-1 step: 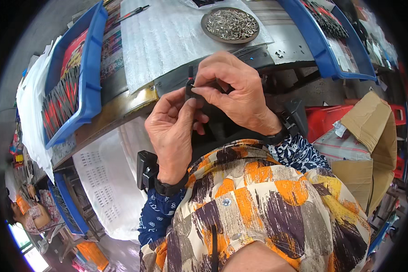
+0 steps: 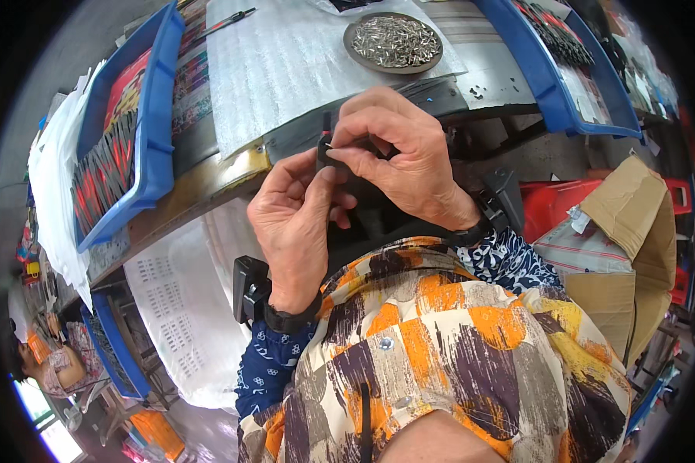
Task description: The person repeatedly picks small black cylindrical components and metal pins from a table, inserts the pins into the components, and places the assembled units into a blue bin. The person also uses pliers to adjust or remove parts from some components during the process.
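My left hand [image 2: 293,228] is closed, thumb and fingers pinching a slim black piece with a touch of red [image 2: 323,142]. It stands nearly upright, its lower part hidden in the fingers. My right hand [image 2: 401,158] is closed too, with thumb and forefinger pinching a small silvery metal pin [image 2: 329,146] against the side of that piece. Both hands are close together in front of the table's near edge. Beyond them, a round dish [image 2: 353,59] holds a heap of small metal pins [image 2: 398,40].
At the left, a blue tray [image 2: 158,147] holds black-and-red slim pieces [image 2: 104,174]; another blue tray [image 2: 544,81] stands at the right. White foam sheet [image 2: 278,69] covers the tabletop. An open cardboard box [image 2: 649,285] is beside me at the right. A person [image 2: 54,366] sits far left.
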The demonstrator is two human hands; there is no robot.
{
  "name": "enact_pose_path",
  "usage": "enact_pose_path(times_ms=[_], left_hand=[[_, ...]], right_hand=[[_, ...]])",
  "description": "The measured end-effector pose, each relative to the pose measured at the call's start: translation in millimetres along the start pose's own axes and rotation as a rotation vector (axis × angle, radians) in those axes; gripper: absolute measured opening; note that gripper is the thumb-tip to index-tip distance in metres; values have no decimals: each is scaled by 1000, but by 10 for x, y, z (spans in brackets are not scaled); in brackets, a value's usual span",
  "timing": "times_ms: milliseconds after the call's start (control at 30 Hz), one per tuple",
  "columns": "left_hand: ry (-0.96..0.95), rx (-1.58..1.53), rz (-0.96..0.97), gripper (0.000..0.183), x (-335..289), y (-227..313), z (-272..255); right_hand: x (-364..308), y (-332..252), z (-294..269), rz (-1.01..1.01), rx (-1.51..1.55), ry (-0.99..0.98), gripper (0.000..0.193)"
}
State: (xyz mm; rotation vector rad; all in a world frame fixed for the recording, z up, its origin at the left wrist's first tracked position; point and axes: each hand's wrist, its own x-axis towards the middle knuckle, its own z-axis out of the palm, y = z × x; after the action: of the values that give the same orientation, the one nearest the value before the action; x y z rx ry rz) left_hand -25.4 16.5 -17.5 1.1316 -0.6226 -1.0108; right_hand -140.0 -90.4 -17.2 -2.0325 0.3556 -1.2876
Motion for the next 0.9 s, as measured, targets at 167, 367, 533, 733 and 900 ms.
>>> enact_pose_path(times_ms=[167, 367, 533, 733, 900], left_hand=[[-10, 16, 36, 22, -13, 1, 16], [5, 54, 81, 21, -9, -26, 22], [50, 155, 145, 20, -17, -65, 50], [79, 260, 161, 20, -37, -96, 52], [5, 85, 100, 19, -40, -78, 20]], right_hand=[[-26, 0, 24, 63, 23, 30, 15], [-25, -4, 29, 49, -3, 27, 14], [-23, -1, 20, 1, -92, 11, 14], [-53, -6, 44, 284, 102, -57, 14], [6, 2, -43, 642, 558, -97, 19]])
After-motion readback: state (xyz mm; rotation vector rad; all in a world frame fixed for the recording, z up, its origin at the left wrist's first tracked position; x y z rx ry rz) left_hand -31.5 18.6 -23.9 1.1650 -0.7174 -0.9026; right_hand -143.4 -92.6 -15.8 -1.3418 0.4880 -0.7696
